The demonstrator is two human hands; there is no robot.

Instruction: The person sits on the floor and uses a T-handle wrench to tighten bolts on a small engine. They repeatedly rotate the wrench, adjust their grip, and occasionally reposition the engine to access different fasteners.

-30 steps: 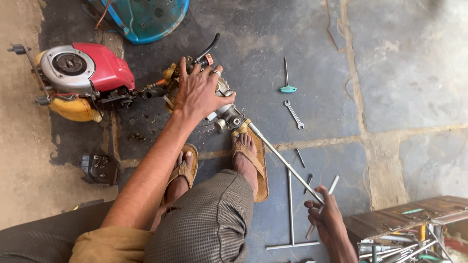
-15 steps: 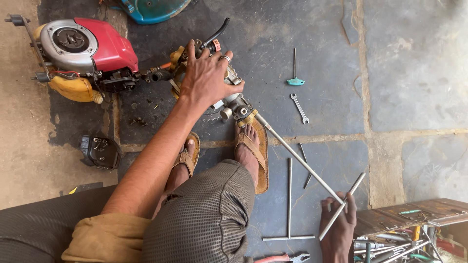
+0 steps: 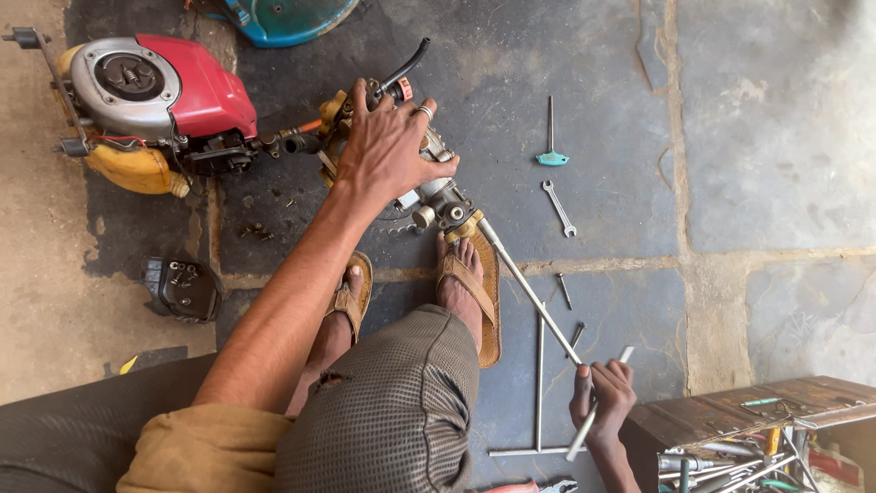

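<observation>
My left hand (image 3: 388, 151) lies spread over a small metal engine assembly (image 3: 443, 196) with brass fittings and a black hose, on the stone floor. The assembly joins a red and grey engine with a yellow tank (image 3: 155, 91) at the left. A long thin steel shaft (image 3: 529, 288) runs from the assembly down to the right, past my sandalled feet. My right hand (image 3: 602, 402) is closed round a short silver rod (image 3: 581, 438), right at the far end of that shaft.
A teal T-handle key (image 3: 551, 155) and a small spanner (image 3: 557, 207) lie to the right of the assembly. A T-shaped steel bar (image 3: 538, 393) lies by my right foot. An open toolbox (image 3: 730, 429) is at bottom right, a black part (image 3: 181, 288) at left, a blue cover (image 3: 292, 18) at top.
My right hand has risen with the short rod and now sits at the end of the long shaft. My left hand stays on the assembly.
</observation>
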